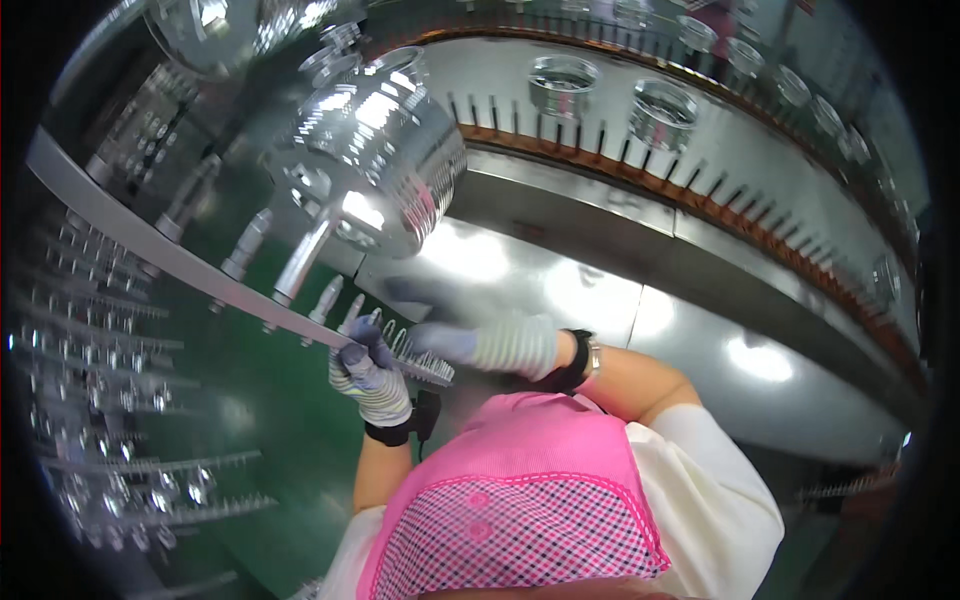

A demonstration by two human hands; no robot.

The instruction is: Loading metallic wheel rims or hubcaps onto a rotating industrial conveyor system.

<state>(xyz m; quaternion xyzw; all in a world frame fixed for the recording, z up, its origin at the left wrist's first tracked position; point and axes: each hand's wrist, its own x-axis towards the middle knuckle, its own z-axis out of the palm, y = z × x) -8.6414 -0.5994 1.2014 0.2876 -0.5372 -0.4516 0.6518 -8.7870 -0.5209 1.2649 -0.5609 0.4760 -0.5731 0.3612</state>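
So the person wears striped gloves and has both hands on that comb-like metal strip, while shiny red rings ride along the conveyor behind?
Not quite: the rings on the conveyor are shiny silver metal, not red. The head view shows this. The rest holds: the left hand and right hand, in striped gloves, both meet at the comb-like metal strip.

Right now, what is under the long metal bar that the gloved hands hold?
Under the long metal bar hang pointed metal pins above a green floor. The left hand and right hand cover its near end.
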